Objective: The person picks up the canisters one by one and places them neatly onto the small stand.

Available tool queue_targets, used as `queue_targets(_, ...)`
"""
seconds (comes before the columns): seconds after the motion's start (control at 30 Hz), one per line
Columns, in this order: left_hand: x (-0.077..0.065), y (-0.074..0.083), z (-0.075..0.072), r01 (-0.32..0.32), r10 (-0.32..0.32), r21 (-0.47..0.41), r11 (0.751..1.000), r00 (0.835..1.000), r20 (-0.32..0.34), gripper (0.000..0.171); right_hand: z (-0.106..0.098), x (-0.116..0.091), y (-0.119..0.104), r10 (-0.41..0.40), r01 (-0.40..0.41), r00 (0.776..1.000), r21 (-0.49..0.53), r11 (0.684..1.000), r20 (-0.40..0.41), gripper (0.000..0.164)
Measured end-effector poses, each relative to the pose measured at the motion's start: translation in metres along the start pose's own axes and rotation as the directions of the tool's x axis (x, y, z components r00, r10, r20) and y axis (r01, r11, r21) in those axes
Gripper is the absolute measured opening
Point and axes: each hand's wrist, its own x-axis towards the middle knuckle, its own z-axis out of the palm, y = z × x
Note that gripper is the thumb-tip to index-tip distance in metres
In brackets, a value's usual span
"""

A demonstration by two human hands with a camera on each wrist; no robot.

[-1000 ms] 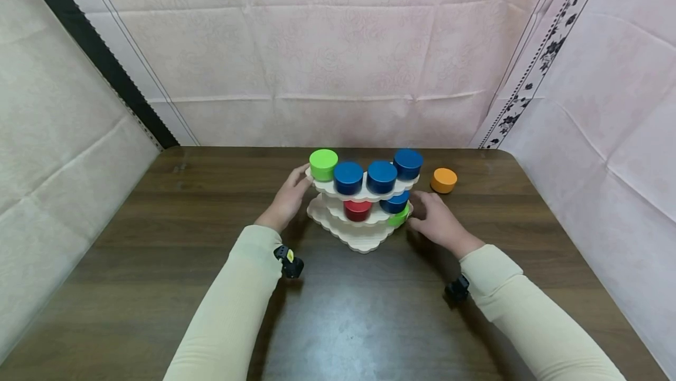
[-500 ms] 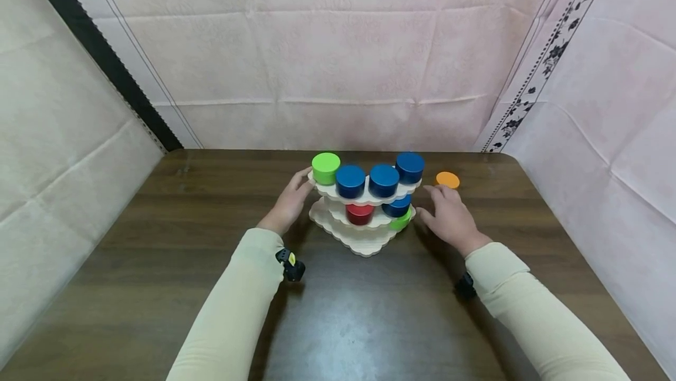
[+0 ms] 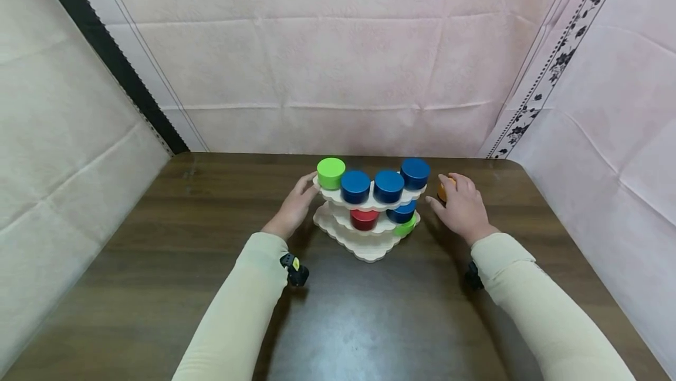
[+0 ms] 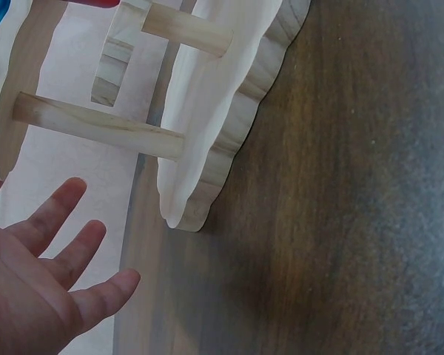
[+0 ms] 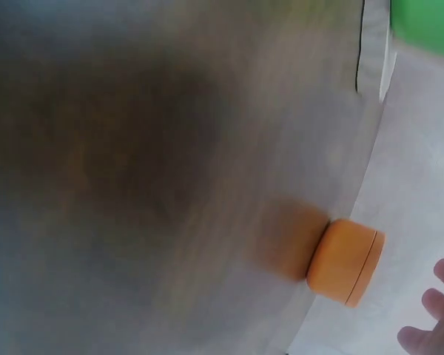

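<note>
A white wooden tiered stand [image 3: 368, 246] with scalloped edges stands on the table. On its top tier sit a green round tub [image 3: 331, 174] and several blue ones [image 3: 388, 186]; a red tub [image 3: 364, 220], a blue one and a green one occupy the tiers below. My left hand [image 3: 293, 205] touches the top tier's left edge, and three of its fingers spread below that tier in the left wrist view. To the right, my right hand [image 3: 462, 208] reaches over a small orange lidded tub [image 5: 344, 262], partly hiding it from the head; the right wrist view shows spread fingertips apart from it.
Brown wood-grain table [image 3: 222, 240] surrounds the stand. Pale cloth [image 3: 338, 76] hangs behind the table's back edge and along both sides. Wooden posts [image 4: 96, 127] join the stand's tiers.
My right hand has moved from the stand's right side outward to the orange tub, its fingers spreading. My left hand has stayed at the top tier, and the head view has shifted slightly.
</note>
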Motion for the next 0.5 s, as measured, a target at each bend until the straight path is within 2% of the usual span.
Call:
queue_targets(0.2,-0.001,0.000,0.001,-0.006,0.006,-0.002,1.000,1.000,-0.004,0.056,0.000,0.011,0.010,0.059,-0.058,0.997,-0.018,0.998,0.040,0.072)
queue_targets(0.23,-0.005,0.005,0.001,-0.002,0.002,-0.005,1.000,1.000,0.004,0.055,0.000,0.013,0.012,0.068,-0.068,0.996,-0.017,0.998,0.048,0.073)
queue_targets(0.5,0.000,0.000,0.000,0.001,-0.001,0.013,1.000,1.000,-0.008,0.054,-0.001,0.020,0.023,0.154,-0.155,0.982,-0.001,0.988,0.105,0.081)
